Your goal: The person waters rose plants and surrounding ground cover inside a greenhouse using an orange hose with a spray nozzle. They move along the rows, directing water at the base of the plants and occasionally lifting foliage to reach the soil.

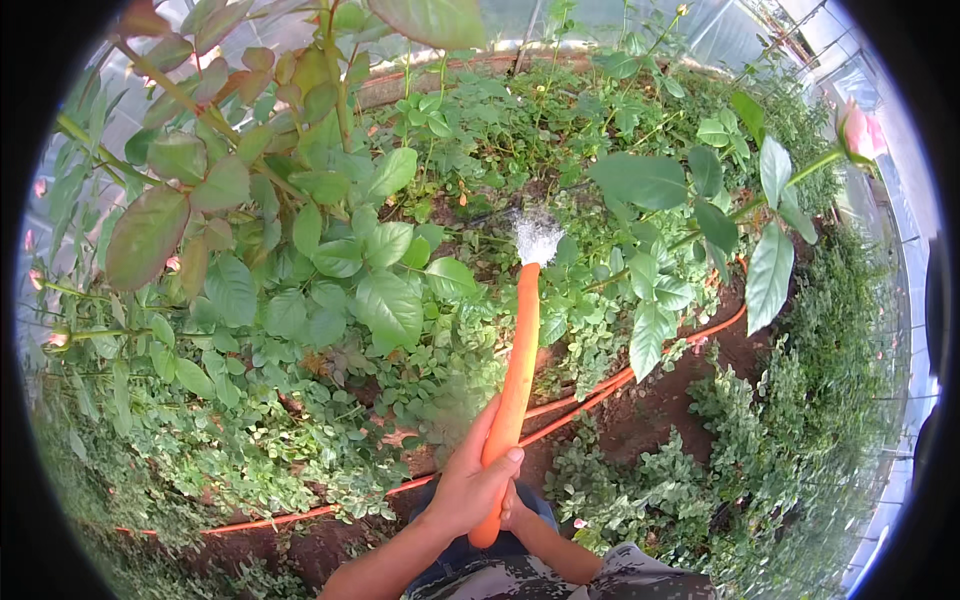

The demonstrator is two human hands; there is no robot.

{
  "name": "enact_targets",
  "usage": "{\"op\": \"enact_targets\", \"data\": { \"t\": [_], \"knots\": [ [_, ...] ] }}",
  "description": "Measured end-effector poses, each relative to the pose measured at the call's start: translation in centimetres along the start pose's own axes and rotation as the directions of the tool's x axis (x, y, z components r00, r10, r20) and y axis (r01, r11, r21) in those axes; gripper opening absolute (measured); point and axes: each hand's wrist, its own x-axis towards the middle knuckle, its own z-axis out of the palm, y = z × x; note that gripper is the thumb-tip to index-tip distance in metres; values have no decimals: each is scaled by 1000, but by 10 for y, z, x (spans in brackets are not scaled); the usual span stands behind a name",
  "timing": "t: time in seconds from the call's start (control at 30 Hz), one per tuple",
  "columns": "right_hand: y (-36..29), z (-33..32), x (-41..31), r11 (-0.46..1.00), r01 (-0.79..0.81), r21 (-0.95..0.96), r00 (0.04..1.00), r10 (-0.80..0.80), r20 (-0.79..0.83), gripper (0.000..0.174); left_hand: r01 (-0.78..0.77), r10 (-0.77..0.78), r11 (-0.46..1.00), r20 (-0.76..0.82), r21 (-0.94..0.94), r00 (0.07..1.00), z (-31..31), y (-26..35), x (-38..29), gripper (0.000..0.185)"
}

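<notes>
An orange hose rises in front of me, and white water sprays from its far end onto the low leaves and soil. My left hand is wrapped around the hose from the left, its thumb lying across the front. Just below it, my right hand grips the hose from the right; most of its fingers are hidden behind the hose and the left hand. The spray lands among rose plants that stand in a bed ahead.
Tall rose stems with broad leaves lean in from the left. At the right, a stem with a pink rosebud reaches over the bed. More orange hose runs along the soil path. Translucent greenhouse sheeting stands behind.
</notes>
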Motion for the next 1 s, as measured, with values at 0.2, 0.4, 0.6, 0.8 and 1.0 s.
{"op": "enact_targets", "data": {
  "t": [0.2, 0.4, 0.6, 0.8, 1.0],
  "knots": [
    [39, -6, -23, 850, 426, 308, 904, -389, -177, 22, -203, 189, 970, -107, -136, 976, 35, -10, -48, 74],
    [53, -50, -53, 615, 526, 588, 826, -535, -179, 13, -281, 218, 947, -331, -155, 918, 59, -27, -138, 65],
    [54, -89, -112, 387, 737, 555, 537, -834, -132, 30, -272, 191, 948, -387, -166, 902, 67, -53, -217, 61],
    [75, -113, -191, 575, 550, 606, 574, -787, 225, 37, -67, 38, 983, -172, -169, 984, 55, -82, -211, 61],
    [116, -120, -247, 546, 601, 583, 585, -798, 144, 32, -152, 119, 962, -156, -225, 981, 30, -96, -214, 63]
  ]
}}
